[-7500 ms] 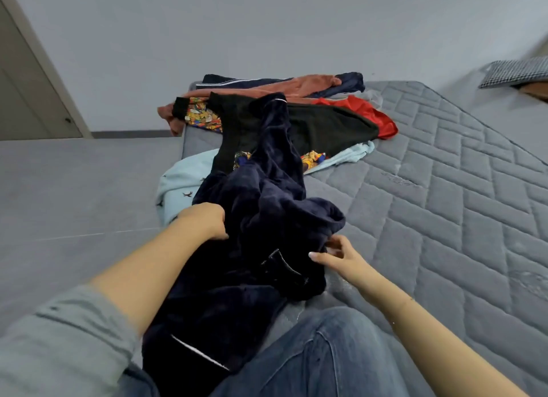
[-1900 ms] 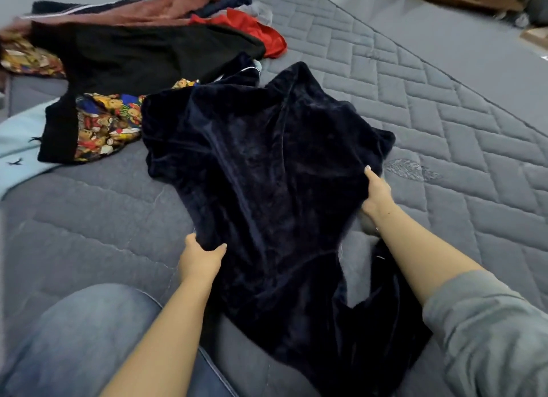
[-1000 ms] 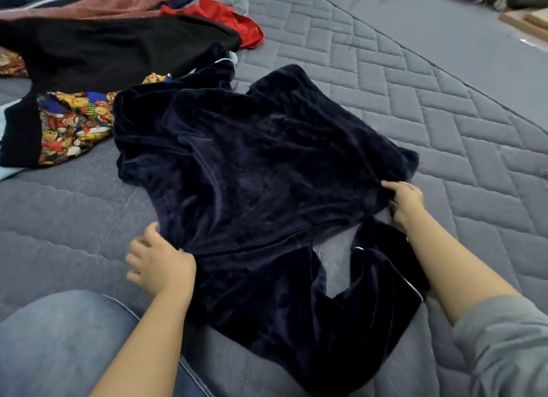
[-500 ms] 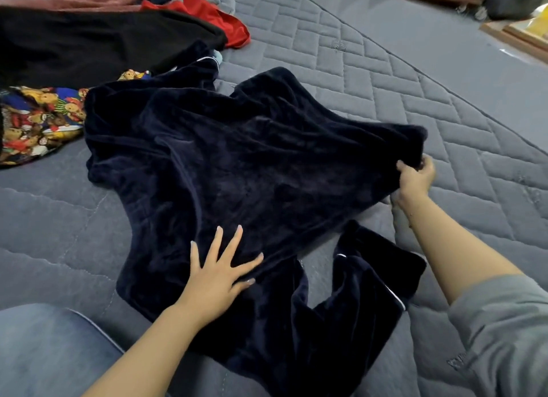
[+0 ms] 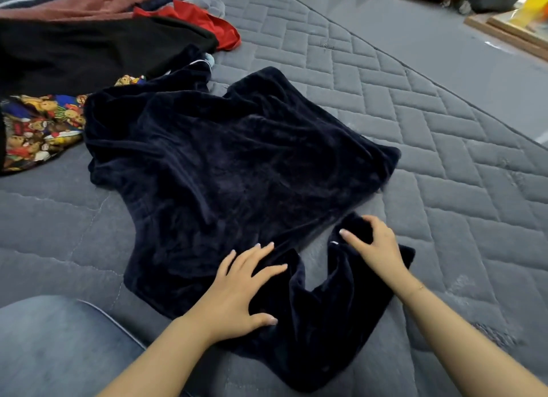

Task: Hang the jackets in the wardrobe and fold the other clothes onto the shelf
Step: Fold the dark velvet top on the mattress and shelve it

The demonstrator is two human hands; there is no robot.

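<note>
Mid-frame, spread on mattress (image 5: 444, 165): navy garment (image 5: 231, 171). Left hand (image 5: 237, 289) flat, fingers splayed; right hand (image 5: 373, 245) gripping sleeve (image 5: 335, 307).

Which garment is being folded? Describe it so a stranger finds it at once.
On the grey quilted mattress, look at the middle, nearer than the heap of clothes at the far left corner. The dark navy velvety garment lies spread flat, both hands on its near edge. Unlike the matte black garment and the cartoon-print fabric beside it, it has a soft sheen.
</note>
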